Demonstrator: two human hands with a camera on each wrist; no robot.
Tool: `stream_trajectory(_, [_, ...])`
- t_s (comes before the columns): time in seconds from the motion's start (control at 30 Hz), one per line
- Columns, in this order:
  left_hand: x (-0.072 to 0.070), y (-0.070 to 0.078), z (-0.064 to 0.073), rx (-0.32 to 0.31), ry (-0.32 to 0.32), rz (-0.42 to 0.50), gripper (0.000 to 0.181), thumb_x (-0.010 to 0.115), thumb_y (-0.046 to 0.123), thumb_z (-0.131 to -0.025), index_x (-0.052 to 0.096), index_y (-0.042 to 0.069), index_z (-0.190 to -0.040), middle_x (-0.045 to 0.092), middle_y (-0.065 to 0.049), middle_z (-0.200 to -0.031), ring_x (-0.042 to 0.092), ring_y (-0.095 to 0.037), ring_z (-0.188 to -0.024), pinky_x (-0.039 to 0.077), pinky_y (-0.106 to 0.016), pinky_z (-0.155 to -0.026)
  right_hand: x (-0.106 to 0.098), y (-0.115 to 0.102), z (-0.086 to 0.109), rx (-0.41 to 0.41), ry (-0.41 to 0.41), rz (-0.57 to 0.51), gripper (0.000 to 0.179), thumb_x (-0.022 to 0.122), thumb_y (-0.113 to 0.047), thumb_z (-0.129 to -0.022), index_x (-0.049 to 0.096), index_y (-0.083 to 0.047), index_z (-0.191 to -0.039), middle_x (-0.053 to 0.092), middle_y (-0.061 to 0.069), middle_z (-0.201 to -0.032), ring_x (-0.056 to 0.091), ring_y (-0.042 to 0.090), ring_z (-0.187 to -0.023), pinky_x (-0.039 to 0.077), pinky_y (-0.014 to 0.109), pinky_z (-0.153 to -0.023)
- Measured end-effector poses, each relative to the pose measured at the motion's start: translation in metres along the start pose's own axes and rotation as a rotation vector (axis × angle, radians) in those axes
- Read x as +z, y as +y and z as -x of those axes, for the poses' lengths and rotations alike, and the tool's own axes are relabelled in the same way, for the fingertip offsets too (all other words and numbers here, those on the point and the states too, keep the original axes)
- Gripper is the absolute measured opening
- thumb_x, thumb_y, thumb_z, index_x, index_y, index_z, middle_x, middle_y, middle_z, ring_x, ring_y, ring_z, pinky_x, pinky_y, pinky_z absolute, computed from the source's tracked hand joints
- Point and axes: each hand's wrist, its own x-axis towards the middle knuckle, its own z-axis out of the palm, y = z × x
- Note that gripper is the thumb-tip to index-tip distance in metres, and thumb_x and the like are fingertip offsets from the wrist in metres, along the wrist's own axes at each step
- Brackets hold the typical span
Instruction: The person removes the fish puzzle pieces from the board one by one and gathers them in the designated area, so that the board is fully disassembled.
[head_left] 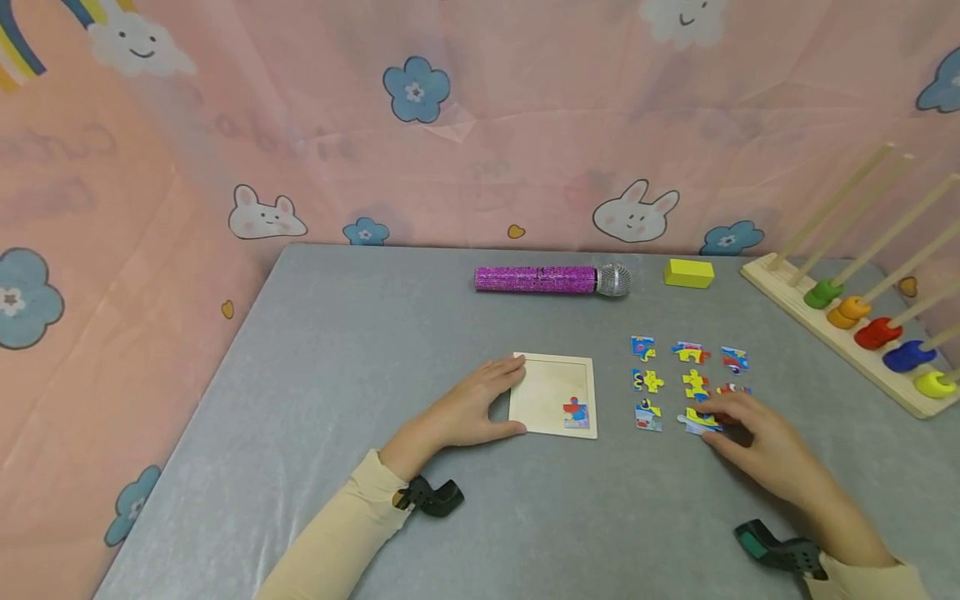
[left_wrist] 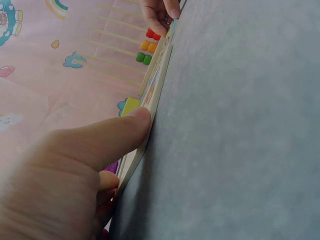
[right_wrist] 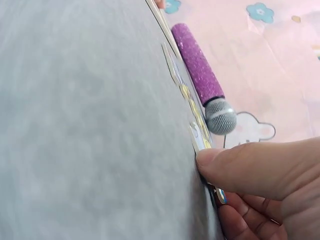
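A square wooden puzzle board (head_left: 542, 387) with a raised rim lies flat on the table. One jigsaw piece (head_left: 576, 415) sits in its lower right corner. My left hand (head_left: 468, 408) grips the board's left side, thumb at the near corner and fingers at the far one. To the right, several colourful pieces (head_left: 648, 381) lie in loose rows. With thumb and fingers, my right hand (head_left: 772, 454) pinches a blue-and-yellow jigsaw piece (head_left: 699, 422) in the nearest row. In the right wrist view the thumb (right_wrist: 215, 162) presses its edge; the fingers partly hide it.
Behind the pieces lies a purple glittery microphone (head_left: 536, 279), with a yellow block (head_left: 689, 273) to its right. A wooden peg rack (head_left: 840, 333) with coloured beads stands at the right. Pink printed cloth (head_left: 510, 150) hangs behind the grey table (head_left: 360, 333).
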Motion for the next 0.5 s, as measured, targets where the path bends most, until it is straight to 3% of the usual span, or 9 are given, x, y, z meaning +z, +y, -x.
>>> stream_trajectory(0.2, [-0.0001, 0.0007, 0.0002, 0.009, 0.009, 0.008, 0.079, 0.067, 0.039, -0.086, 0.033, 0.001, -0.146, 0.023, -0.006, -0.157, 0.017, -0.018, -0.146, 0.014, -0.037, -0.121, -0.0019, 0.002, 0.0029, 0.009, 0.003, 0.017, 0.036, 0.08, -0.003, -0.071, 0.068, -0.011, -0.104, 0.06, 0.003, -0.103, 0.043, -0.015, -0.089, 0.034, -0.001, -0.075])
stream_trajectory(0.5, [-0.0011, 0.0016, 0.0002, 0.013, 0.009, 0.009, 0.079, 0.067, 0.039, -0.086, 0.033, 0.001, -0.146, 0.024, -0.007, -0.157, 0.017, -0.019, -0.146, 0.014, -0.037, -0.121, -0.0025, 0.0016, 0.004, 0.053, -0.005, -0.061, 0.036, 0.079, -0.006, -0.074, 0.066, -0.008, -0.108, 0.06, 0.004, -0.104, 0.044, -0.018, -0.09, 0.034, -0.003, -0.078])
